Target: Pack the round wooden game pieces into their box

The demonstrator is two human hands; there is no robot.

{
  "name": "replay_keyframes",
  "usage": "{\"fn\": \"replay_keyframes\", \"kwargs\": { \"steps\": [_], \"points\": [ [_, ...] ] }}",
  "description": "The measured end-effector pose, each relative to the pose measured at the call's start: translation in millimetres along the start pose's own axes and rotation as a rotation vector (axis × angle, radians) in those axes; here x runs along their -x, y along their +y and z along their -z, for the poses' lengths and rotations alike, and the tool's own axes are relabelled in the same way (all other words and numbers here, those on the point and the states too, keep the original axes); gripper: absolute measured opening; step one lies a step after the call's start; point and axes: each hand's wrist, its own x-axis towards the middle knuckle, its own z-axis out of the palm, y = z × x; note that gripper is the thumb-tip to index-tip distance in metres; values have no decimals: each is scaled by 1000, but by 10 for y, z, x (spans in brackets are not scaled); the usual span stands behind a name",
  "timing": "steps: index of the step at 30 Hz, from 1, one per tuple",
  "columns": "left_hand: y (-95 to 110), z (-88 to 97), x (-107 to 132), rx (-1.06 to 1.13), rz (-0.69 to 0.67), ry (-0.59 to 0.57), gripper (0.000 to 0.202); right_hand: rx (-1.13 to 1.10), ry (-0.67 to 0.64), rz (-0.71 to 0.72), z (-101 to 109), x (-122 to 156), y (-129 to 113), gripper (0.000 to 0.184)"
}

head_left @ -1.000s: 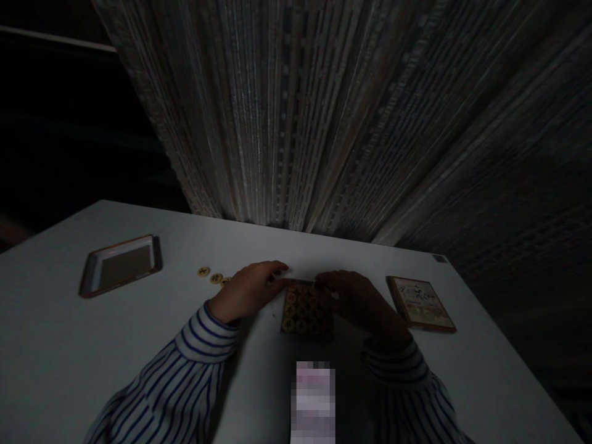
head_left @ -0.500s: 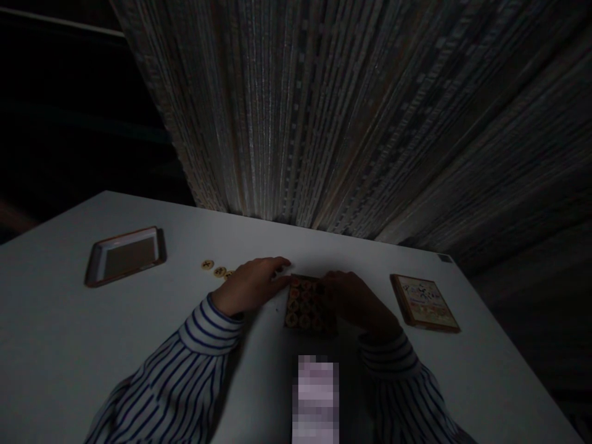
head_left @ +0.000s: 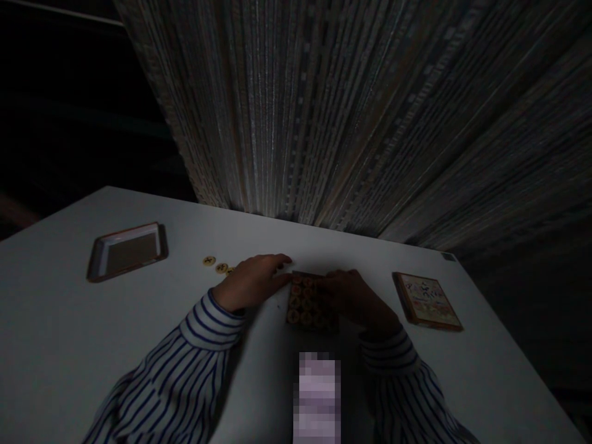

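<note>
A small box (head_left: 290, 316) stands in front of me, filled with rows of round wooden xiangqi pieces (head_left: 306, 317). My left hand (head_left: 254, 282) is at its far left corner, thumb by the rim and fingers stretched out apart from the thumb. Over the box's right side lies my right hand (head_left: 354, 297), its fingers bent down onto the pieces; the fingertips are dark and partly hidden, so what they pinch does not show. A few loose xiangqi pieces (head_left: 221, 268) lie in a line left of my left hand, which partly covers one.
On the left of the white table (head_left: 152, 345) lies an open, shallow tray-like lid (head_left: 129, 253). To the right rests a flat box with a printed picture cover (head_left: 430, 301). A striped curtain (head_left: 296, 111) hangs behind the far edge. The light is dim.
The view has shifted slightly. Both hands stay at the box, with only a small movement of the right fingers over the pieces.
</note>
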Motion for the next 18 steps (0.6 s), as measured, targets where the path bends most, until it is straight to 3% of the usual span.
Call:
{"fn": "replay_keyframes", "kwargs": {
  "steps": [18],
  "points": [
    [-10,20,3,-2,7,-2,42,0,2,30,-38,-7,29,27]
  ]
}}
